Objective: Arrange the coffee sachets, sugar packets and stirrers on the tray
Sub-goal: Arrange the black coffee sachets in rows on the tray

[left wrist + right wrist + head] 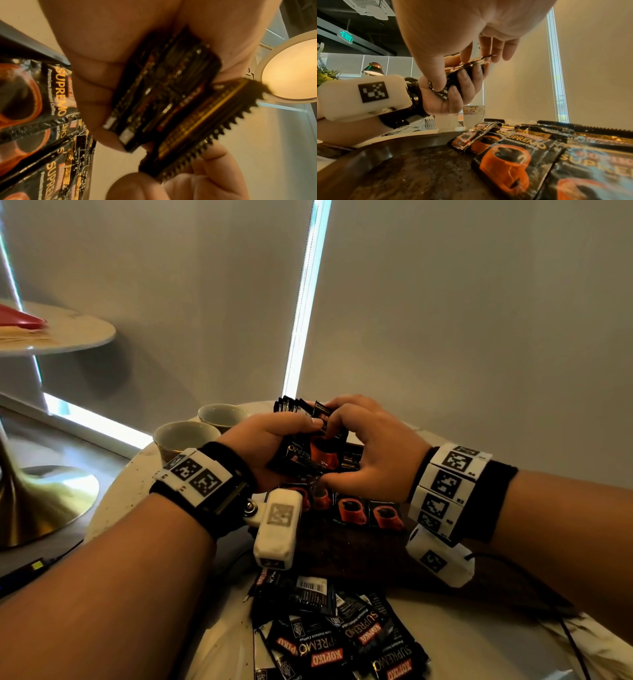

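Both hands meet above the dark tray (346,556) on the round pale desk (116,501). The left hand (263,443) has its fingers curled round a stack of black coffee sachets (298,450), thumb pressed on the upper face; in the left wrist view the stack (164,86) is seen edge-on, clamped between palm and fingertips. The right hand (373,446) pinches the front sachet (202,121) of that stack between thumb and fingers, so that it stands fanned a little apart from the rest, its serrated edge turned outward. The right wrist view shows the same hold from below, with the right hand (471,33) reaching over the left hand (452,92) and the sachets held clear above the tray. On the tray floor a row of sachets (363,511) lies face-up and overlapping, each printed with an orange cup; this row (530,155) sits toward the far side, while the near part of the tray floor (419,175) shows dark speckled surface. A loose heap of further sachets (342,635) lies on the desk just in front of the tray's near rim. Two pale cups (186,436) stand on the desk to the left, beyond the left hand. No sugar packets or stirrers can be made out.
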Demonstrator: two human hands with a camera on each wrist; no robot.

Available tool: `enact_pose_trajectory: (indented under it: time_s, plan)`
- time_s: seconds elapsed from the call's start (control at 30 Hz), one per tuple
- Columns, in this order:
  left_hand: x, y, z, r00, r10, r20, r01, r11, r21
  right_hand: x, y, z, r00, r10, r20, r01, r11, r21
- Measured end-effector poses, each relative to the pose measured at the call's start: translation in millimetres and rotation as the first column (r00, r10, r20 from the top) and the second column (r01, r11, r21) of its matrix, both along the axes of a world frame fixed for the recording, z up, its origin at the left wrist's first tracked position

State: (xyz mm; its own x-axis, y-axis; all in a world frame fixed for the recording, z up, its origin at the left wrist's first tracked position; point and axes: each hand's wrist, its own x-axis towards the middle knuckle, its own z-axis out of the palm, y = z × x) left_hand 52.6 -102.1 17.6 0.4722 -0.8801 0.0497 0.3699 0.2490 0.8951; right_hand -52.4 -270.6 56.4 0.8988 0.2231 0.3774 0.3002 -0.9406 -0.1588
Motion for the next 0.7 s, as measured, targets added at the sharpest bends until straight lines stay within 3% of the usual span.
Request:
enact_pose_trajectory:
  time_s: [0.23,0.4,0.57,0.7]
  plan:
    - [5,-1,-1,0.988,0.15,-0.035,-0.151,0.988,-0.022,0,-4,0,0.998,0.005,0.06,-0.008,0.999,0.051]
    - [9,-1,1,0.935,0.321,-0.151,-0.326,0.945,-0.014,1,-15,1,0.992,-0.116,0.057,0.108,0.986,0.131]
    - [17,0,3,0.87,0.436,-0.229,-0.458,0.887,-0.051,2,-15,-2,0.975,-0.195,-0.103,0.192,0.981,-0.04]
    - [18,-1,4,0.832,0.5,-0.24,-0.525,0.849,-0.05,9,-4,-12,0.952,-0.19,-0.238,0.137,0.966,-0.22]
